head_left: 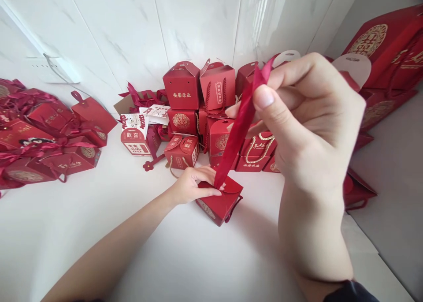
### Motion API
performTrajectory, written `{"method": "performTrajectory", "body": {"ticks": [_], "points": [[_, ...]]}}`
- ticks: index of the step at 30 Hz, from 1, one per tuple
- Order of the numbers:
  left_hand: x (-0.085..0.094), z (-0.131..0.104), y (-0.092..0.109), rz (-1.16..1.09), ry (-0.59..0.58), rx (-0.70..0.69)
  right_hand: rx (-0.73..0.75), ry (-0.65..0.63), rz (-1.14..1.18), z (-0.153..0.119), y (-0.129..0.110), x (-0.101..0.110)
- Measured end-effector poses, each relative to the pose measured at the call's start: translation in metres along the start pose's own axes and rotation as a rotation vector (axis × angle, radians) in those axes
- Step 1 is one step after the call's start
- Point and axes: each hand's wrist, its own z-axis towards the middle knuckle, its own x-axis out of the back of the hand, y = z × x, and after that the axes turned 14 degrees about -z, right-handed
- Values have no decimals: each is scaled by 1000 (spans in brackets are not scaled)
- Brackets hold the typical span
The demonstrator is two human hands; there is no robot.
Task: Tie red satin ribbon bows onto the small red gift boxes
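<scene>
A small red gift box (216, 207) with a gold emblem on its side rests on the white table. My left hand (191, 185) grips its top, thumb and fingers closed around the spot where a ribbon comes out. That dark red satin ribbon (236, 136) rises taut from the box lid toward the upper right. High and close to the camera, my right hand (307, 112) pinches the ribbon's upper end between thumb and index finger. A dark red cord shows at the box's right side.
Stacked red gift boxes (181, 88) stand against the tiled wall (194, 20). Ribbon-tied boxes (66, 156) pile up at left. An open box (137, 141) holds cards, and a red flower-shaped tag (148, 165) lies beside it. Large red bags (393, 46) stand at right.
</scene>
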Motion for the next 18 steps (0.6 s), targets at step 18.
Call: {"method": "performTrajectory", "body": {"ticks": [18], "points": [[4, -3, 1, -104, -51, 150, 72, -149, -316, 26, 0, 42]]}}
